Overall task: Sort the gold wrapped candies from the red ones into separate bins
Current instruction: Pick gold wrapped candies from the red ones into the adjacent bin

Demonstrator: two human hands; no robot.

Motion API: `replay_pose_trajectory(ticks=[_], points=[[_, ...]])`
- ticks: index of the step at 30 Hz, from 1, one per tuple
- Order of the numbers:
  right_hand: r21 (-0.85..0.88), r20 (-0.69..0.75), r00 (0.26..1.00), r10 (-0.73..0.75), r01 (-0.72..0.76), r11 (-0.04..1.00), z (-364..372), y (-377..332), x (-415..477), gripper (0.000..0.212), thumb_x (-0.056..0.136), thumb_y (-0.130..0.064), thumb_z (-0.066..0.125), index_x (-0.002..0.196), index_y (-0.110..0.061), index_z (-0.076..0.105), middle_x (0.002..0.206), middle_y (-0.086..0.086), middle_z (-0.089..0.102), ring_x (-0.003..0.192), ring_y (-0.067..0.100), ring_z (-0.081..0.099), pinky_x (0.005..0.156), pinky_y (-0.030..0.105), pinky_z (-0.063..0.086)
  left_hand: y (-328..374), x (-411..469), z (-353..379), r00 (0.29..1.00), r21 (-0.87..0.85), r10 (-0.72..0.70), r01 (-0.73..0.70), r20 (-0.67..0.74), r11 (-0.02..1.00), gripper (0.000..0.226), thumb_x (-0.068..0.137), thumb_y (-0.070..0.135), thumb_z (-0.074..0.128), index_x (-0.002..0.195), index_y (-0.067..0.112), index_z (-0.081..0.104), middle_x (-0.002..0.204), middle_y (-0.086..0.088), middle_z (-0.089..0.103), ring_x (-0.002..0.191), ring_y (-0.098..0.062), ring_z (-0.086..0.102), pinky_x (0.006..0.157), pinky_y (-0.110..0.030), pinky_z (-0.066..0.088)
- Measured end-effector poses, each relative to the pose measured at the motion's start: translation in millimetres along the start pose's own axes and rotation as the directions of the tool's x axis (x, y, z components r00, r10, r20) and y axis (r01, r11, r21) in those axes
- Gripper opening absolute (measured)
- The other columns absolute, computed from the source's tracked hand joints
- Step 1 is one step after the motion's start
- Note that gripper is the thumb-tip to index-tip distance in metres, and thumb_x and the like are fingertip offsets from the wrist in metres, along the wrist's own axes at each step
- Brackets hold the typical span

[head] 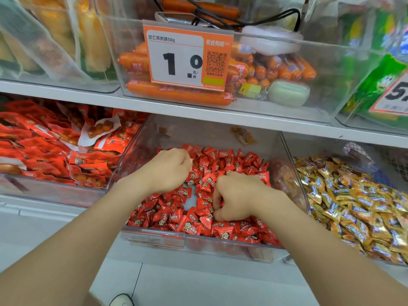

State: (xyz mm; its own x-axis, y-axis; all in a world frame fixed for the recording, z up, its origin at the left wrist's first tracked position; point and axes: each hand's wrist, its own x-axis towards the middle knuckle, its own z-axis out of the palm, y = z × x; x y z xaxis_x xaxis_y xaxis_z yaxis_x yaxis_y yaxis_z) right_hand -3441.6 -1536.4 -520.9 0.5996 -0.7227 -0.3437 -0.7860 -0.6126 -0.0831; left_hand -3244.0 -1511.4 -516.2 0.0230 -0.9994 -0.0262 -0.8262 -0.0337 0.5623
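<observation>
left hand (pixel 170 168) curled, contents hidden | right hand (pixel 235 195) curled among red candies (pixel 223 161), grasp unclear

Fingers curled, the left hand (pixel 169 167) and right hand (pixel 235 195) rest among red candies (pixel 223 161) in the middle bin (pixel 198 133).

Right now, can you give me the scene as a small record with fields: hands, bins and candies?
middle bin: red candies
right bin: gold candies
left bin: red snack packs
left hand: fingers curled, over the red candies; any hold is hidden
right hand: fingers curled among the red candies, nearer the front wall
</observation>
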Motion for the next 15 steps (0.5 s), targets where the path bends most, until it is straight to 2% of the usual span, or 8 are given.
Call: replay_pose_trajectory(ticks=[2,4,7,9,10,12,14,15], points=[[0.057,0.012,1.0,0.018,-0.018,0.998,-2,0,2,0.02,0.08,-0.046,0.075,0.083,-0.028,0.08,0.086,-0.011,0.073,0.091,0.016,0.067,0.076,0.035,0.058,1,-1,2,0.998,0.015,-0.044,0.045,-0.049,0.999,0.052,0.107,0.042,0.043,0.064,0.013,0.05,0.059,-0.006,0.054,0.058,-0.025,0.049,0.054,-0.032,0.037],[0.193,-0.032,0.998,0.048,-0.041,0.98,-6,4,1,0.027,0.079,-0.049,0.069,0.075,-0.024,0.079,0.072,-0.007,0.074,0.077,0.015,0.07,0.074,0.036,0.061,-3,0,5,0.995,0.06,-0.048,0.054,-0.089,0.997,0.066,0.103,0.056,0.047,0.054,0.012,0.044,0.052,-0.008,0.05,0.055,-0.028,0.052,0.058,-0.035,0.043],[0.405,-0.181,0.974,0.136,-0.052,0.913,-14,15,-4,0.041,0.088,-0.043,0.056,0.061,-0.014,0.065,0.054,-0.01,0.064,0.055,0.013,0.061,0.063,0.032,0.055,-8,4,7,0.996,0.074,-0.051,0.056,-0.069,0.996,0.065,0.103,0.051,0.051,0.057,0.005,0.056,0.053,-0.008,0.059,0.061,-0.032,0.062,0.065,-0.039,0.053],[0.486,-0.267,0.938,0.223,-0.069,0.871,-16,18,-6,0.046,0.096,-0.038,0.048,0.057,-0.015,0.044,0.05,-0.006,0.045,0.049,0.017,0.043,0.055,0.033,0.04,-11,9,9,0.997,0.039,-0.069,0.071,-0.034,0.997,0.055,0.104,0.042,0.053,0.068,0.002,0.067,0.064,-0.011,0.069,0.063,-0.027,0.066,0.067,-0.037,0.057],[0.501,-0.306,0.915,0.263,-0.08,0.861,-15,20,-4,0.046,0.099,-0.036,0.045,0.058,-0.016,0.041,0.051,-0.002,0.042,0.049,0.017,0.039,0.053,0.033,0.035,-12,11,9,0.996,0.024,-0.087,0.087,-0.003,0.996,0.05,0.104,0.037,0.054,0.075,0.0,0.069,0.07,-0.015,0.072,0.06,-0.024,0.064,0.064,-0.034,0.058],[0.496,-0.376,0.881,0.286,-0.069,0.865,-12,21,2,0.048,0.104,-0.034,0.045,0.062,-0.01,0.044,0.052,0.001,0.047,0.049,0.018,0.043,0.052,0.034,0.035,-13,13,9,0.991,0.029,-0.106,0.103,0.086,0.994,0.038,0.104,0.028,0.058,0.085,-0.002,0.072,0.075,-0.014,0.074,0.053,-0.018,0.059,0.052,-0.026,0.054],[0.457,-0.433,0.871,0.234,-0.011,0.889,-10,19,11,0.046,0.107,-0.034,0.05,0.07,-0.008,0.059,0.059,0.0,0.062,0.055,0.017,0.058,0.059,0.036,0.046,-14,13,9,0.982,0.08,-0.092,0.08,0.162,0.994,0.025,0.103,0.018,0.058,0.089,0.009,0.077,0.074,0.0,0.074,0.056,-0.013,0.063,0.052,-0.028,0.057],[0.45,-0.433,0.879,0.199,0.019,0.893,-8,16,16,0.036,0.108,-0.03,0.052,0.08,-0.014,0.069,0.064,-0.002,0.067,0.058,0.014,0.062,0.064,0.034,0.051,-14,12,10,0.98,0.113,-0.082,0.062,0.179,0.992,0.027,0.103,0.015,0.055,0.088,0.018,0.077,0.075,0.006,0.072,0.058,-0.012,0.065,0.053,-0.03,0.057]])
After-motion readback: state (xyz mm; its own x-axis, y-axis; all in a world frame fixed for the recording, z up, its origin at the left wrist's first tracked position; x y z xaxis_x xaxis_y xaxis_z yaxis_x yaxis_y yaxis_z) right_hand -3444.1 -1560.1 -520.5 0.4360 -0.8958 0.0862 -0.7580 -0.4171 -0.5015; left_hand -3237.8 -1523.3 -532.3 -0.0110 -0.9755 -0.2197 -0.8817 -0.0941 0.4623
